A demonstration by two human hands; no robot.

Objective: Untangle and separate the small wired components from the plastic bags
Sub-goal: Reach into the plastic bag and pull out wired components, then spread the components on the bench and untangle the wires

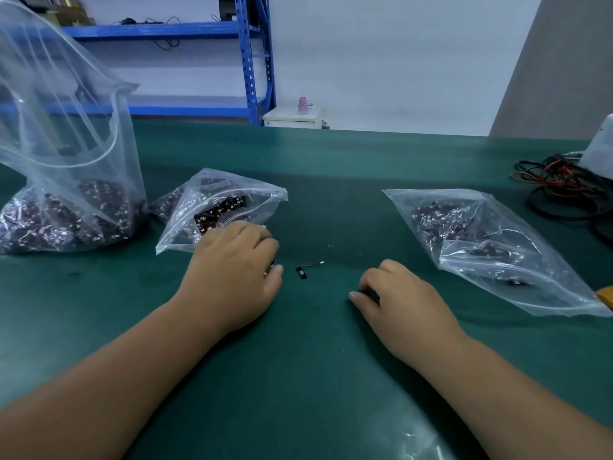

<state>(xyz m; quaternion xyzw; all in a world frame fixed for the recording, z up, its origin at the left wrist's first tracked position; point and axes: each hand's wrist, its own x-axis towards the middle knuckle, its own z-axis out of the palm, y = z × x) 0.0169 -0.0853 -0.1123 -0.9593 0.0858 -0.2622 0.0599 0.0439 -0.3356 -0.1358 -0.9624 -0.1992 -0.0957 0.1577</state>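
Three clear plastic bags of small dark wired components lie on the green table [298,376]: a tall open bag [66,180] at the far left, a smaller bag [215,207] in the middle, and a third bag [491,240] at the right. One loose wired component [303,269], black with a thin wire and a white plug, lies between my hands. My left hand [235,273] rests knuckles-up by the middle bag's mouth, fingers curled over something dark that is mostly hidden. My right hand [394,297] lies on the table with fingers curled round a small dark part.
A tangle of red and black cables [564,187] lies at the table's far right beside a white object [600,151]. A yellow item [605,293] peeks out at the right edge. Blue metal shelving [252,61] and a white cabinet [292,119] stand behind the table.
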